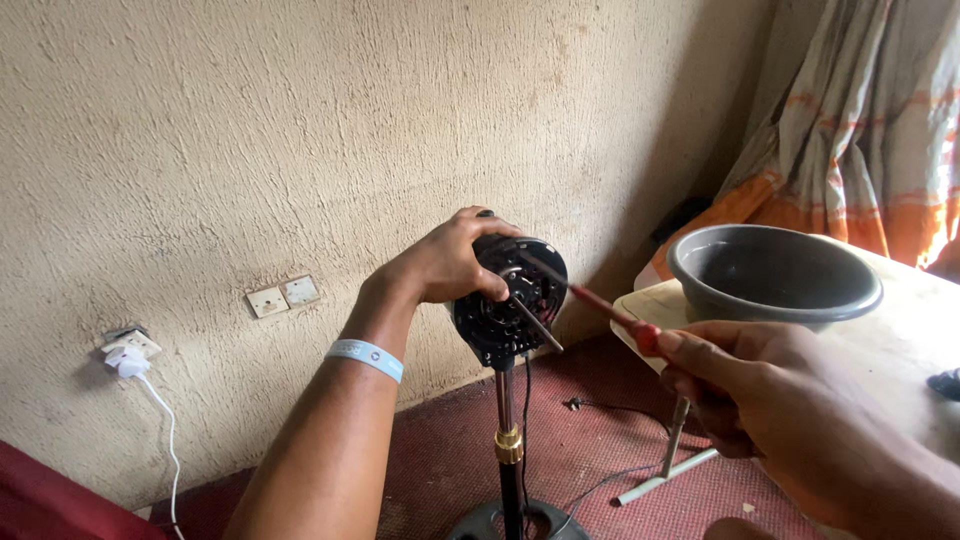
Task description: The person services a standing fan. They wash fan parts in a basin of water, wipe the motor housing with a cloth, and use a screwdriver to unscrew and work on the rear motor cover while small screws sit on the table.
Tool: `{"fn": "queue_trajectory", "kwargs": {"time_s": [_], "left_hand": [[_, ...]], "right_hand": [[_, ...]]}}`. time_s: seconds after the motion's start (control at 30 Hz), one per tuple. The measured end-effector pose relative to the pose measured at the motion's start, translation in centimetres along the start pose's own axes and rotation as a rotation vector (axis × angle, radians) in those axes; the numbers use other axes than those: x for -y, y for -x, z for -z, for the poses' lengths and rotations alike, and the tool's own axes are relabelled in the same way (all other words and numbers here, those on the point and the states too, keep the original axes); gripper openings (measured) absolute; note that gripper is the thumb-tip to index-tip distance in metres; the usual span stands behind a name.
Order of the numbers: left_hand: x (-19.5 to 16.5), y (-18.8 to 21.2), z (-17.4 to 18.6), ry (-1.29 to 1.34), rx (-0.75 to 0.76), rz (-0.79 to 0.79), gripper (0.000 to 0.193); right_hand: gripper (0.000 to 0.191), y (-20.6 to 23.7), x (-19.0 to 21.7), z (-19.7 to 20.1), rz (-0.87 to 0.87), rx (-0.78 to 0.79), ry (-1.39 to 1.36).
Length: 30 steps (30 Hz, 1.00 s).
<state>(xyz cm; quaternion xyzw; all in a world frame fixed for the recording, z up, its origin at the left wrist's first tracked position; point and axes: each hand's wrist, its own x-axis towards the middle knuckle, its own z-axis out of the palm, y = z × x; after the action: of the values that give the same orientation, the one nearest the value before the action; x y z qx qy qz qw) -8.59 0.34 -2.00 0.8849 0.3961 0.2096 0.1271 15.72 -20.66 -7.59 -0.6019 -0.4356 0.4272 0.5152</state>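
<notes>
The left hand (450, 262) wraps over the top and rear of the fan motor (510, 300), fingers curled and pressed against the black housing. This grip appears to brace the motor so that it does not turn or tip on its pole (506, 420) while the tool bears on its face. The motor sits at the head of the pole, in front of the rough plastered wall (300, 130), with its bare shaft (538, 328) pointing toward the viewer and down to the right. No blade or guard is fitted to it.

The right hand (770, 410) is closed around the red handle of a screwdriver (590, 297), fingers pressed together on it. The shank runs up and to the left, and its tip rests at the front face of the motor, near the upper edge. The low angle of the tool suggests it addresses a fastener on that face; the fastener itself is too small to make out.

A grey plastic bowl (775, 290) stands on a pale table (900, 340) to the right, well apart from the motor. The visible part of its interior shows no contents.

The pole ends in a round base (480, 522) on the red carpet (600, 440). A white plug (125, 358) sits in a wall socket at the left.
</notes>
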Motion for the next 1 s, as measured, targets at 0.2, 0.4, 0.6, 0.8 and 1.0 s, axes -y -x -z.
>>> {"fn": "queue_trajectory", "kwargs": {"time_s": [0.2,0.4,0.6,0.8,1.0], "left_hand": [[-1.7,0.3,0.2,0.025,-0.055,-0.017,0.093],[-3.6,2.1,-2.1,-0.008,-0.342,-0.19,0.087],[-4.8,3.7,-7.7,0.054,-0.807,-0.278,0.053],[-6.3,2.1,-9.4,0.259,-0.808,-0.208,0.04],[-8.2,0.6,-9.4,0.374,-0.781,-0.167,0.037]], "right_hand": [[0.031,-1.8,0.6,0.7,0.081,-0.018,-0.19],[0.032,-5.1,1.2,-1.2,0.182,-0.033,-0.264],[0.046,-9.3,1.3,-0.7,0.502,-0.055,0.104],[0.032,-13.4,1.8,-0.4,0.445,0.002,0.007],[0.028,-15.0,0.8,1.0,0.45,-0.043,0.001]]}}
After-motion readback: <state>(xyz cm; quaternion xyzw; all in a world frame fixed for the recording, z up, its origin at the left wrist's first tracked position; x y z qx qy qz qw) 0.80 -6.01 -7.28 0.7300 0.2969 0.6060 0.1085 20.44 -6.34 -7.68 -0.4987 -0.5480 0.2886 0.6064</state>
